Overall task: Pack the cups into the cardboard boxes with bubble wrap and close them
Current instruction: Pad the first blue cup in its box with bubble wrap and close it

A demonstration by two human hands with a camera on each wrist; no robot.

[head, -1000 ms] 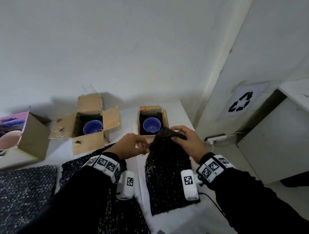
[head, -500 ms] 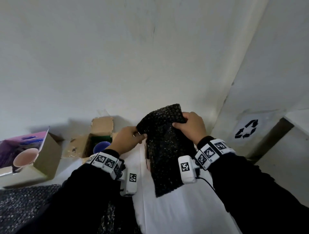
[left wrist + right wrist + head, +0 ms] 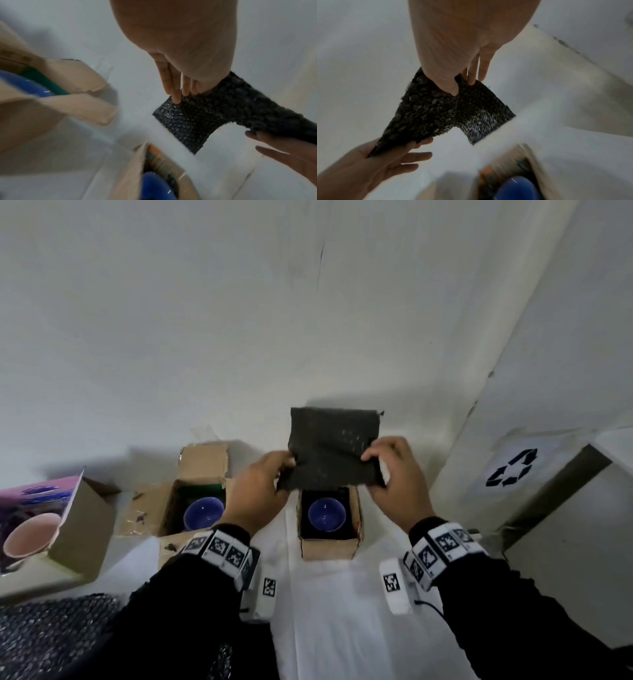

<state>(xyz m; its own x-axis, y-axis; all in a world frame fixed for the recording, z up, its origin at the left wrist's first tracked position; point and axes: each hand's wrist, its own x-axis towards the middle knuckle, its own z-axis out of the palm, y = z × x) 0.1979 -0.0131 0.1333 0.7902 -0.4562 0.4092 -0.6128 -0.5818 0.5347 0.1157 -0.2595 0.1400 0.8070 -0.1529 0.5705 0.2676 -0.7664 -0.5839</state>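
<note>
Both hands hold a black sheet of bubble wrap [image 3: 334, 448] in the air above a small open cardboard box [image 3: 329, 546]. A blue cup [image 3: 326, 514] sits inside that box on dark padding. My left hand [image 3: 270, 481] pinches the sheet's left edge and my right hand [image 3: 387, 470] pinches its right edge. In the left wrist view the bubble wrap [image 3: 214, 112] is folded over between the fingers [image 3: 176, 94]. In the right wrist view the bubble wrap [image 3: 447, 112] hangs from the thumb and fingers [image 3: 453, 88]. A second open box [image 3: 191, 501] to the left holds another blue cup [image 3: 203, 513].
A box with a pink lid and a pink cup [image 3: 30, 535] stands at the far left. More black bubble wrap [image 3: 51, 638] lies at the near left on the white table [image 3: 342, 628]. A white wall rises behind, and a bin with a recycling sign [image 3: 512, 472] stands to the right.
The hands lifted the bubble wrap off the table, then brought it down and folded it shorter over the right box. The blue cup in that box shows again.
</note>
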